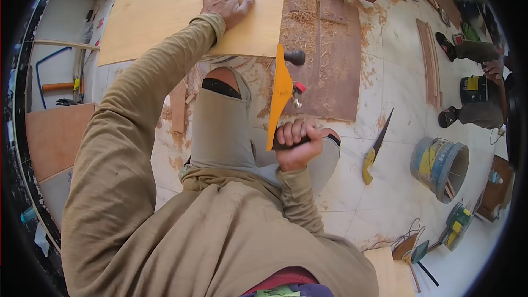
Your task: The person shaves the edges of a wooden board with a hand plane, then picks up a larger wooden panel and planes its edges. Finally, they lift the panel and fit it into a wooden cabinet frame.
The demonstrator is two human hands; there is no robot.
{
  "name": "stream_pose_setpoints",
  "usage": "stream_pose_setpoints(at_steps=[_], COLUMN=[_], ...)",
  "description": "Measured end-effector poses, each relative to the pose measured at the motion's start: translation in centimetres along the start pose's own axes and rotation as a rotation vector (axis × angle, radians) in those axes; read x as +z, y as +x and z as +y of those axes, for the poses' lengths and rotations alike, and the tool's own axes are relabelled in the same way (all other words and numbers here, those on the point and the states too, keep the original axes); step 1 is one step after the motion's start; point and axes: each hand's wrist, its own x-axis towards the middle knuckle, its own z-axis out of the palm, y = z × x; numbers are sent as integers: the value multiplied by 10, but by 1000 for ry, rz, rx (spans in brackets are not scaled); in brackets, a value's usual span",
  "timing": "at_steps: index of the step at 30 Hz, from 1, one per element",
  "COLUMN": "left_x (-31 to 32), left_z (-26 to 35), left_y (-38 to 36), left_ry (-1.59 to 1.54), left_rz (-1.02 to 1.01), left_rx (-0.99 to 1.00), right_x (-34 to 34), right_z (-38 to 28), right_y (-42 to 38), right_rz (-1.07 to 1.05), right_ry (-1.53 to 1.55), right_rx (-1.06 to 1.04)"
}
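Note:
My left hand (pixel 227 2) lies flat with fingers spread on a pale wooden board (pixel 148 14). In my right hand (pixel 299 144) is the dark rear handle of a hand plane (pixel 280 96), the fingers wrapped round it. The plane has a yellow-orange body, a black front knob and a red adjuster part. It is turned on its side, its front end right at the board's near right corner. My knees are bent below the board.
Wood shavings cover brown boards (pixel 335 82) on the tiled floor. A yellow-handled handsaw (pixel 377 148) lies to the right, near a bucket (pixel 440 168) on its side. Long wood strips (pixel 429 66) lie farther off. Another person's legs (pixel 478 82) show at the far right.

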Motion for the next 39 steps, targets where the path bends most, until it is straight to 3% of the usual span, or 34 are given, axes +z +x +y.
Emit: stream_pose_setpoints(at_steps=[3, 7, 9, 12, 16, 20, 23, 25, 26, 27, 30, 32, 33, 34, 37, 39], left_x=[-5, -10, -17, -19, -17, -30, -66, -43, -33, -29, -38, -29, -28, -41, -62, -70], left_z=[1, 1, 2, 5, -4, -30, -55, -93, -105, -103, -89, -98, -103, -90, -108, -130], left_y=[-1, -3, 2, 1, -18, -96, -157, -158, -151, -147, -137, -141, -142, -148, -142, -143], left_ry=[-3, -15, -23, -53, -78, -8, 107, 89, 14, 141, 207, 197, 168, 230, 169, 307], left_rz=[-29, -74, -78, -78, -77, -105, -166, -1, 98, 80, 29, 84, 118, 61, -153, -169], left_rx=[7, -9, -20, -17, 69, 373, 352, 416, 478, 343, 280, 293, 338, 301, 373, 266], right_x=[-1, 42, 69, 66, 8, -139, -204, -242, -261, -277, -309, -329, -336, -343, -374, -375], right_z=[11, 0, -17, -71, -144, -187, -182, -156, -147, -138, -104, -85, -75, -69, -63, -64], right_y=[23, 238, 280, 248, 103, -32, -123, -182, -198, -210, -226, -225, -221, -220, -225, -221], right_rz=[38, -84, 13, 15, 112, 366, 178, 572, 551, 494, 609, 545, 580, 566, 334, 274], right_ry=[40, 135, -59, -132, -731, -1255, -1888, -1875, -2064, -2247, -2344, -2318, -2316, -2199, -2306, -2369], right_rx=[-18, 11, -13, -76, -341, -429, -993, -585, -609, -638, -314, -379, -229, -135, -106, -63])
